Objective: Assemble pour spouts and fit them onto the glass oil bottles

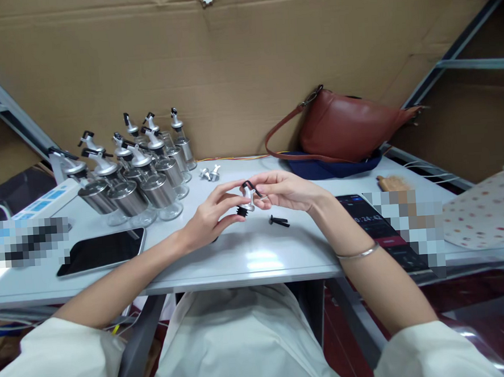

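Observation:
Over the middle of the table, my left hand [209,217] grips a silver pour spout [248,201] between thumb and fingers. The spout has a black ribbed stopper at its lower end and a black flip lever on top. My right hand [284,189] pinches at the lever side of the same spout; its fingertips partly hide what they touch. Below the right hand, small black parts [279,221] lie on the table. Farther back are several small silver and white pieces [209,173]. Glass-and-steel oil bottles [158,189] with similar spouts stand together at the left.
On the white table [239,263], a dark-screened tablet [106,251] lies left and a phone [365,221] showing a timer lies right. A brown leather bag [346,126] rests on dark blue cloth [336,169] at the back. A cardboard wall [228,70] stands behind.

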Demonstrator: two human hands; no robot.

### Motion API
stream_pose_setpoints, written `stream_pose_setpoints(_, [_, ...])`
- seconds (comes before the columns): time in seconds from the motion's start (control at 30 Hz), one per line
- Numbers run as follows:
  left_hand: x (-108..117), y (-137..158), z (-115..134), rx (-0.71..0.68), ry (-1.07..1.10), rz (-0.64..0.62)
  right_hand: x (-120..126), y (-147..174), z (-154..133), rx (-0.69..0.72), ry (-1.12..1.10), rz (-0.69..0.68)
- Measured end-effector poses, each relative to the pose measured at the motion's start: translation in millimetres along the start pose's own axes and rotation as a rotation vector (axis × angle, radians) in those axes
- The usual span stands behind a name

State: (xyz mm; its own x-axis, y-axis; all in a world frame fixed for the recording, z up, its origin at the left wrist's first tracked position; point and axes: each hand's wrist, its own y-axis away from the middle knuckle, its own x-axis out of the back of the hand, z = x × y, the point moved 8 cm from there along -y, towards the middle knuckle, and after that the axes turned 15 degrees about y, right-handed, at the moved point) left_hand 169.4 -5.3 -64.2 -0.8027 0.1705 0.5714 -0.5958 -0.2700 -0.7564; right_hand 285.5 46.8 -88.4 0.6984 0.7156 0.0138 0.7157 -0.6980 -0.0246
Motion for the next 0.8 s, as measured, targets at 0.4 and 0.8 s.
stream_pose_setpoints(0.4, [4.3,-0.6,1.2,0.001,0.023,0.027,-2.8,-4.3,3.2,0.022,-0.057,0.025])
stream_pose_setpoints(0.8, [16.7,-9.6,-8.0,0.075,-0.204,0.108,-1.9,-16.9,-1.9,0.192,0.067,0.309])
